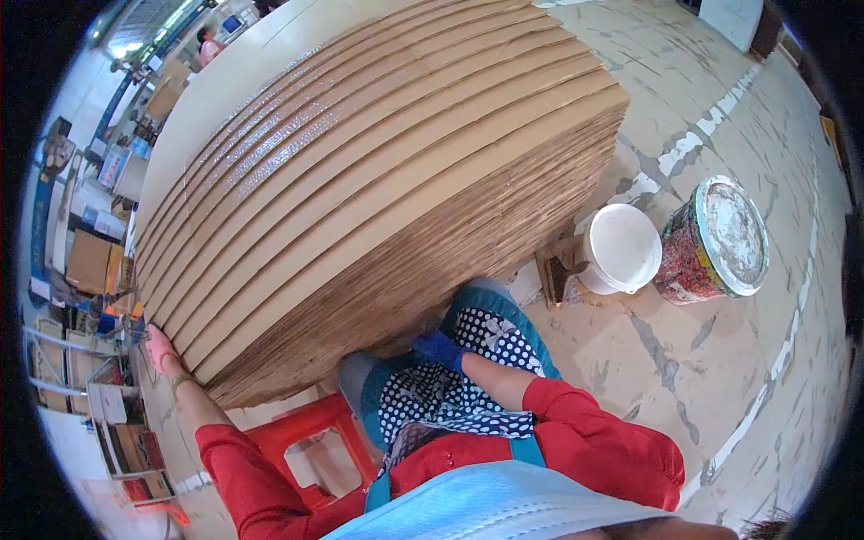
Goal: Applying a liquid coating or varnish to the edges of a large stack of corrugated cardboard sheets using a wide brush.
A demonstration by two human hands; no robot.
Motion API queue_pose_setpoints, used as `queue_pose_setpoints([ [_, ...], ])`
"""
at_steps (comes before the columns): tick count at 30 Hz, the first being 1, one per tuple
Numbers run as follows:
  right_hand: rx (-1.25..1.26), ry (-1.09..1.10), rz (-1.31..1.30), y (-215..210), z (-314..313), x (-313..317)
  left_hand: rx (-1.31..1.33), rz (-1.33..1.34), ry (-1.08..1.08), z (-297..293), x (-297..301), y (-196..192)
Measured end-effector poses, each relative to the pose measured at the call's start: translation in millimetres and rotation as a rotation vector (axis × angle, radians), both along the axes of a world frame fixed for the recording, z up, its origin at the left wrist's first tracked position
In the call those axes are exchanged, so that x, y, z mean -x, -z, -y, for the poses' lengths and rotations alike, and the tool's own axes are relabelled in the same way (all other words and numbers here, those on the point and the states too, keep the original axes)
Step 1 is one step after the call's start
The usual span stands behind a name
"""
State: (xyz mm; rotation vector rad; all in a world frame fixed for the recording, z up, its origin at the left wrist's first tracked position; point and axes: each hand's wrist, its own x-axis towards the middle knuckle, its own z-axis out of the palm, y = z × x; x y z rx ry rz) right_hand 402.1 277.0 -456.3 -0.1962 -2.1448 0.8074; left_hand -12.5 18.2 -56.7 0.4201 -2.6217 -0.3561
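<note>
A thick stack of brown cardboard sheets (396, 153) lies before me, its upper sheets fanned out in overlapping strips. Shiny wet streaks cross several of the far strips. At the stack's left corner, my left hand (162, 351), in a pink glove, is closed on the sheet edges; its fingertips are partly hidden. My right hand (439, 349) wears a blue glove and rests over my lap near the stack's front side, fingers loosely stretched, holding nothing visible. Below it is my dark polka-dot apron (432, 391).
A red plastic stool (310, 441) stands left of my legs. On the right are a white bucket (621, 247) and a colourful lidded drum (720, 238) with a smeared top. Shelves with boxes (94, 261) line the left side. Another person (209, 47) sits far back.
</note>
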Motion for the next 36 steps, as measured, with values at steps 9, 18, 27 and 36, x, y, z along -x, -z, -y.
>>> queue_pose_setpoints([
  [9, 1.164, -0.334, 0.251, -6.9, 4.3, -0.5, -0.034, 0.057, -0.003, 7.5, -9.1, -4.5],
  [18, 0.814, -0.345, 0.287, 57.2, 3.9, 5.2, -0.068, 0.021, 0.092, -7.3, -10.4, -1.4],
  [27, 0.435, -0.234, 0.375, 4.6, 1.2, -6.7, -0.049, 0.038, 0.026, 16.5, 9.5, -0.4],
  [36, 0.455, -0.377, 0.262, 20.8, -7.5, -6.5, -0.444, -0.048, 0.359, -14.6, -24.6, 10.8],
])
